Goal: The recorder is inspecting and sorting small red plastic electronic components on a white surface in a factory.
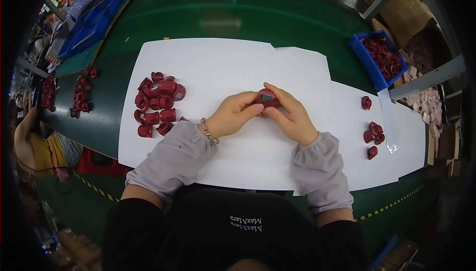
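Observation:
Over the middle of the white sheet, a small dark red plastic piece with a grey display-like window (266,98) is held between both hands. My left hand (232,114), with a beaded bracelet at the wrist, pinches its left side between thumb and fingers. From the other side, my right hand (292,117) closes on it, with the index finger along the top and the thumb below. Left of my hands lies a cluster of similar dark red curved pieces (154,103), some showing grey windows. Several more red pieces (374,133) lie on the sheet at the right.
White paper (238,167) covers the green table (163,18). At the right back stands a blue bin (358,53) of red parts, beside a heap of pale pink pieces (421,97). More red parts (81,95) lie at the far left, near a blue tray (94,23) and another person's arm (24,132).

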A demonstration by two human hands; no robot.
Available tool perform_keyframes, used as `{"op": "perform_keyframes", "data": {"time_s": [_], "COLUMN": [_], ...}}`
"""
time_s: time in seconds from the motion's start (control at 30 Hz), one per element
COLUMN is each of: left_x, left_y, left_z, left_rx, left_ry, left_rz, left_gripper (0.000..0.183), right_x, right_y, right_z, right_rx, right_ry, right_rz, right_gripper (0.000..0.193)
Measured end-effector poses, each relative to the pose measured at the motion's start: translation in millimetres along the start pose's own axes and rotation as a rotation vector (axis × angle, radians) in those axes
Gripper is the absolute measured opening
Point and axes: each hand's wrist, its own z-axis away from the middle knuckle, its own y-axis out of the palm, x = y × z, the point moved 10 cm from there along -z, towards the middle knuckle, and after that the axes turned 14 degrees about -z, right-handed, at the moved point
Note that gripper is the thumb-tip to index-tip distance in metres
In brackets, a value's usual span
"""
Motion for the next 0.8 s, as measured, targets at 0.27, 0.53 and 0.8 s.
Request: {"op": "perform_keyframes", "data": {"time_s": [0.27, 0.53, 0.8], "left_x": [-7, -3, -2], "left_y": [5, 2, -4], "left_z": [1, -1, 5], "left_rx": [0.003, -0.001, -0.129], "left_ry": [-0.003, -0.025, -0.114], "left_rz": [0.154, 0.062, 0.05], "left_gripper": [0.033, 0.032, 0.024], "right_x": [-4, -3, -13], "right_y": [-1, -3, -17], "right_z": [2, 1, 4], "right_rx": [-0.011, -0.018, -0.042], "right_ry": [0.015, 0.002, 0.105], "right_rz": [0.005, 0.017, -0.094], "right_gripper": [0.049, 0.048, 0.035]}}
